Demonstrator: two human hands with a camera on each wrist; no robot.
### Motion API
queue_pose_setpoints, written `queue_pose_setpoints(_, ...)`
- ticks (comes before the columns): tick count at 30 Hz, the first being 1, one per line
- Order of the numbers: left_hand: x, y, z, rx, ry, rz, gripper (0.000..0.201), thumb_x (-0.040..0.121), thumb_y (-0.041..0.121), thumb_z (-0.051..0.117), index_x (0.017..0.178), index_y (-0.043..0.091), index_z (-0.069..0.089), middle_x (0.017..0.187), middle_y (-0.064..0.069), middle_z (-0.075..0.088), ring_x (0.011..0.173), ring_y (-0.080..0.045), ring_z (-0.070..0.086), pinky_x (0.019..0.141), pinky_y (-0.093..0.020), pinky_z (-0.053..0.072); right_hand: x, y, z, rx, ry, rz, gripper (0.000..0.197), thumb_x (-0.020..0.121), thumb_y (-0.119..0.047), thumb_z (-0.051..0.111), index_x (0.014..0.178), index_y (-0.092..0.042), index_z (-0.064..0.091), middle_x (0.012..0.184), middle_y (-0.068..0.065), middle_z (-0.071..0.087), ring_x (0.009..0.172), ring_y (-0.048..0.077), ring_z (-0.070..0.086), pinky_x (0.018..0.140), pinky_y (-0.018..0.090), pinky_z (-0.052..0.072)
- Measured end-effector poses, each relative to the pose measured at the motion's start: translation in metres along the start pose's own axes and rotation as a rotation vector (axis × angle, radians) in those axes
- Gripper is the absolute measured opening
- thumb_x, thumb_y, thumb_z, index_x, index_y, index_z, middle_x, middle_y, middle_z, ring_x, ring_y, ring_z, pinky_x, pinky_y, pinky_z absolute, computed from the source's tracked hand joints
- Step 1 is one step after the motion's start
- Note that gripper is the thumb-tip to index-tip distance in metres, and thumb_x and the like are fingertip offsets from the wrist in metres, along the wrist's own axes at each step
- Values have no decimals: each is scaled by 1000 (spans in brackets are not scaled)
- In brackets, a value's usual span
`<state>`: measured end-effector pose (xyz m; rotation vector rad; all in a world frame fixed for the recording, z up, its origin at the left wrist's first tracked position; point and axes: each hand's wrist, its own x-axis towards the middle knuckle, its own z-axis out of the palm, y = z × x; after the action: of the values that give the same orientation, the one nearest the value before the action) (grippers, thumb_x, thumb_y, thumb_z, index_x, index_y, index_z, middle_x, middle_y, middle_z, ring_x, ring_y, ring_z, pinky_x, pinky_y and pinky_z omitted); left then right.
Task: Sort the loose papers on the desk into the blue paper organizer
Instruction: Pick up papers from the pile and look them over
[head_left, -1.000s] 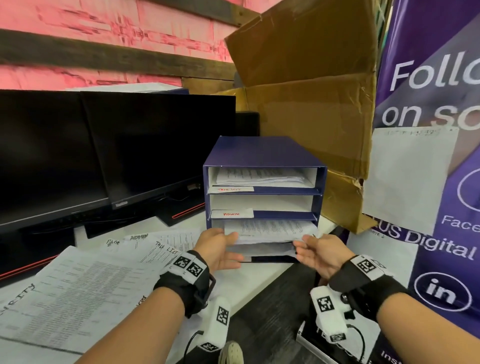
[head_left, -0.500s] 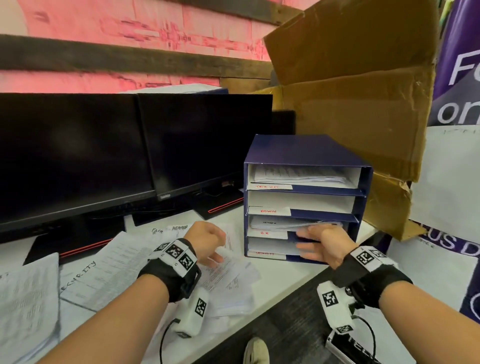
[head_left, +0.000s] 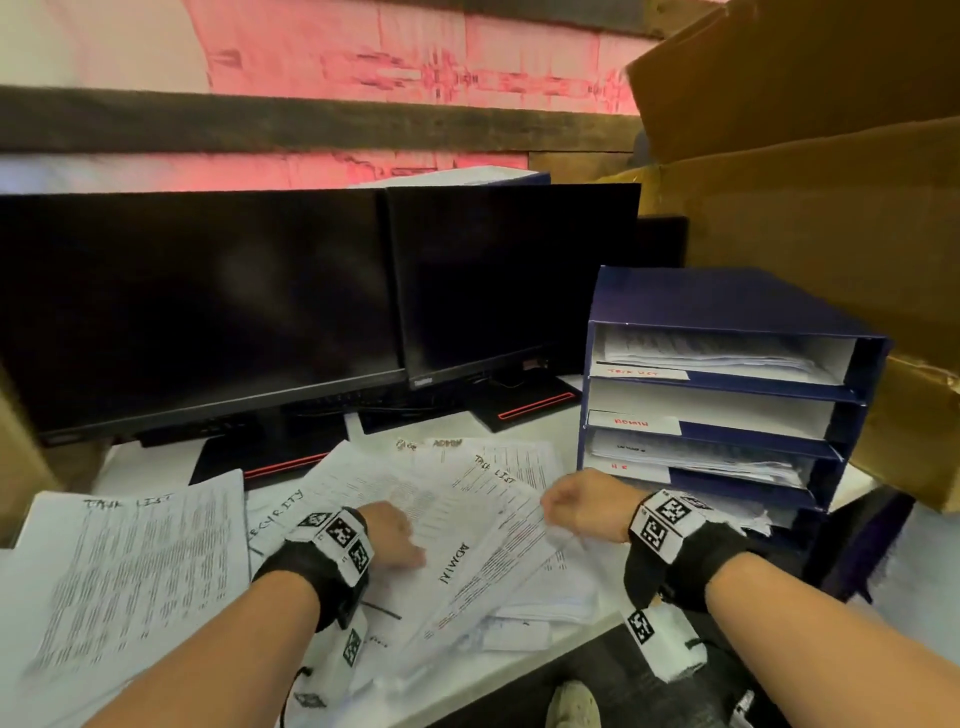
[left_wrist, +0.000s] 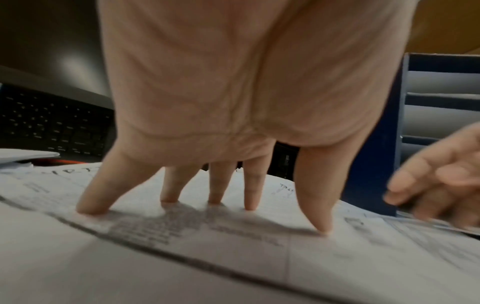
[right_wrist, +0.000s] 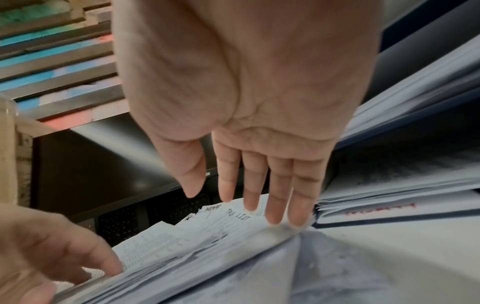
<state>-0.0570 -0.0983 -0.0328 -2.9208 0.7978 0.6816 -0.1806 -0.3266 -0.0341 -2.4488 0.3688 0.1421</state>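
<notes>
The left hand (head_left: 392, 538) presses spread, straight fingertips (left_wrist: 250, 202) down on the loose papers (head_left: 457, 530) fanned across the desk (head_left: 524, 670). The right hand (head_left: 582, 501) hangs over their right edge, fingers straight, gripping nothing. The organizer (head_left: 727, 306) stands just right of the pile, three trays partly filled. The sheets overlap, so I reckon a careless lift could drag neighbours off the desk edge, or a mislabelled page could land in the wrong tray.
</notes>
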Motion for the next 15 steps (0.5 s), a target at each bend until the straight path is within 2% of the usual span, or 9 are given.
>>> queue_pose_setpoints(2, -2, -2, 8, -3, -24, 51, 65, 90, 49, 54, 145, 18, 38, 150, -1, 37, 134, -20, 39, 110, -30, 31, 10, -10, 6, -80, -11, 12, 41, 92, -33, 57, 131, -19, 56, 133, -1, 54, 119, 15, 52, 99, 23, 41)
queue_pose_setpoints(3, -2, -2, 11, -2, -19, 79, 66, 89, 49, 56, 145, 20, 38, 150, 0, 36, 135, -20, 38, 111, -31, 30, 14, -12, 9, -113, -20, 33, 46, 92, -35, 57, 135, -21, 51, 139, 0, 49, 125, 17, 49, 103, 26, 38)
queue_pose_setpoints(5, 0, -3, 12, -31, -14, 122, 62, 85, 49, 62, 140, 24, 47, 144, 5, 45, 130, -17, 44, 108, -28, 34, 23, -13, 14, -163, -34, 75, 52, 91, -37, 57, 139, -22, 43, 143, 2, 44, 127, 20, 47, 103, 28, 38)
queue_pose_setpoints(7, -4, -4, 7, -132, -32, 160, 49, 81, 47, 67, 126, 26, 61, 127, 9, 57, 116, -12, 52, 98, -24, 40, 28, -13, 17, -179, -46, 109, 59, 91, -37, 58, 143, -19, 36, 145, 3, 41, 128, 21, 46, 102, 28, 38)
queue_pose_setpoints(10, -4, -15, 1, -308, 8, 174, 30, 80, 40, 72, 105, 23, 72, 111, 9, 66, 105, -10, 57, 93, -24, 44, 30, -15, 21, -207, -39, 149, 54, 89, -34, 61, 136, -16, 42, 137, 4, 49, 118, 18, 50, 91, 25, 41)
queue_pose_setpoints(12, 1, -29, 0, -355, 122, 77, 30, 83, 35, 70, 107, 17, 69, 110, 5, 64, 108, -14, 58, 89, -24, 46, 30, -14, 25, -298, -4, 185, 50, 88, -35, 63, 130, -14, 45, 130, 4, 53, 115, 18, 53, 93, 26, 43)
queue_pose_setpoints(15, 3, -48, 2, -277, 207, -163, 45, 84, 37, 67, 119, 10, 58, 115, -3, 60, 108, -18, 58, 83, -24, 46, 38, -8, 31, -362, 27, 216, 62, 78, -46, 70, 126, -13, 48, 127, 6, 56, 117, 23, 54, 100, 32, 44)
